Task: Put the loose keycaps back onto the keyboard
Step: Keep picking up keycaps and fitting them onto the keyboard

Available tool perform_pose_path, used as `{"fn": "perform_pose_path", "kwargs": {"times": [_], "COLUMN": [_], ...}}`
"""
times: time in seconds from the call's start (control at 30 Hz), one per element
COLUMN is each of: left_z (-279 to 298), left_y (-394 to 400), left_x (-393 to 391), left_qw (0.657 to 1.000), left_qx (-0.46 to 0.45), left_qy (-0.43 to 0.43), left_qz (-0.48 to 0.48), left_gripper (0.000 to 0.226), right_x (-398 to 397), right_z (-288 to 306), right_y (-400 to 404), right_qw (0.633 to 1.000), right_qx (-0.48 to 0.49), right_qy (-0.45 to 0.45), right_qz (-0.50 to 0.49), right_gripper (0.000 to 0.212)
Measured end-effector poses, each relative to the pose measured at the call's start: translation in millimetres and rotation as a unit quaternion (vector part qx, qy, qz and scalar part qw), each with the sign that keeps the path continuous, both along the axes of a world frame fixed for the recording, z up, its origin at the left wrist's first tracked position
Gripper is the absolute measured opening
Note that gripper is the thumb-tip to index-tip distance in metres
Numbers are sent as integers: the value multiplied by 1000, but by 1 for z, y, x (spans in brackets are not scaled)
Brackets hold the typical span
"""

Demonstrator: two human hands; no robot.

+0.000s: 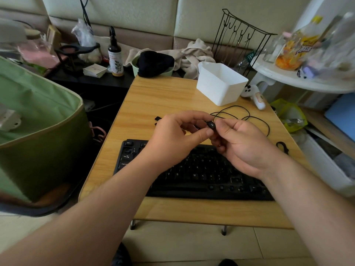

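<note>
Fingertips of both hands, left hand [172, 135] and right hand [242, 143], pinch one small black keycap [211, 125] with a white legend too small to read, above the black keyboard [201, 175], where Tab and letters show. Two loose keycaps [158, 120] lie just left of the fingers.

Counted on the table [153, 96]: one black keyboard [201, 175] near the front edge, one white bin [221, 83] toward the back right corner, one black cable [249, 116]. Three loose keycaps are seen: one held [211, 125], two [158, 118] lying left of the hands. Two hands are counted.
</note>
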State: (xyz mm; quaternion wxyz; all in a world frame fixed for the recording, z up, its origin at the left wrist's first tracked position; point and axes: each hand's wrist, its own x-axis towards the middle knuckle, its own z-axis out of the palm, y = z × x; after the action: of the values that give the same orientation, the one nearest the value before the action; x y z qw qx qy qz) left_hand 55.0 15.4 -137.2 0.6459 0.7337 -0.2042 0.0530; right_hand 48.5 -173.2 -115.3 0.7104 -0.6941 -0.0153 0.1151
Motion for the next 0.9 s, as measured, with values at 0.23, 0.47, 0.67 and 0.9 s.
{"fn": "perform_pose_path", "kwargs": {"times": [0.23, 0.47, 0.67, 0.9], "left_z": [2, -1, -2, -2], "left_y": [3, 4, 6, 8], "left_x": [1, 3, 6, 4], "left_qw": [999, 996, 993, 994], "left_qx": [30, 65, 87, 76], "left_qy": [14, 48, 63, 68], "left_qz": [10, 46, 50, 36], "left_gripper": [18, 13, 16, 18], "right_x": [-2, 4, 6, 7], "right_z": [4, 17, 26, 22], "right_y": [-2, -6, -7, -12], "right_qw": [999, 910, 874, 820], "right_qx": [-39, -342, -414, -453], "right_qy": [-22, -231, -252, -350], "right_qz": [-18, -32, 16, 31], "right_gripper": [18, 12, 20, 11]}}
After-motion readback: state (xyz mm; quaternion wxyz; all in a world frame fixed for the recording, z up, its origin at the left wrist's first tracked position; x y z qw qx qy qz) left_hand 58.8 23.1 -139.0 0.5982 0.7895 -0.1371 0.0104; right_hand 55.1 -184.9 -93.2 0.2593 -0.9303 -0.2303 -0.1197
